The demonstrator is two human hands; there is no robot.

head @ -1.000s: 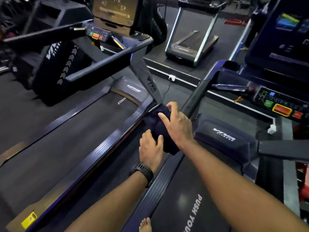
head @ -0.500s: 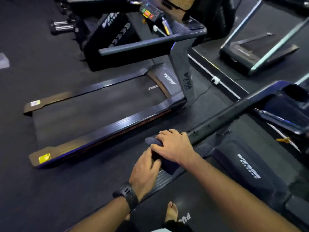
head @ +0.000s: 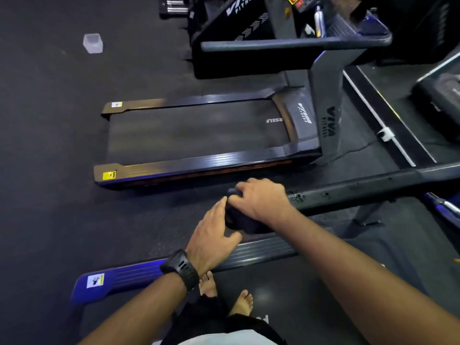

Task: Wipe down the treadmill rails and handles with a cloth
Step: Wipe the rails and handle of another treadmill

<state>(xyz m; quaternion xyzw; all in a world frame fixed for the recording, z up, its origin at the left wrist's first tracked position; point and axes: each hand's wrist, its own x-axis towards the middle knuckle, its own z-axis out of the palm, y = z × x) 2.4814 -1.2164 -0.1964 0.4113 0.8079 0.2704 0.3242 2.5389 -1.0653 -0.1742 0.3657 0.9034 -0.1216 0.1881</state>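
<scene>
Dark cloth [head: 237, 221] sits bunched over the free end of the black handrail [head: 361, 189], the same spot as half a second ago. The hands have not left it, but the view has swung left and down. Both bare feet [head: 207, 285] now show on the belt, along with the blue tip of the side rail [head: 119, 280] and a clear cup [head: 92, 43] on the floor [head: 49, 145]. The neighbouring treadmill [head: 199, 130] now lies almost straight across the picture.

The right hand [head: 261, 202] lies on top of the cloth, fingers curled down over its far side and thumb at its near edge — it grasps the cloth against the handrail's end. Most of the cloth is hidden under that palm; a dark fold hangs just below the wrist, above the side rail.

The left hand [head: 214, 235], with a black watch [head: 180, 268] on the wrist, reaches in from below. Its fingers are fairly straight, the tips touching the cloth's left edge beside the right thumb, gripping nothing.
</scene>
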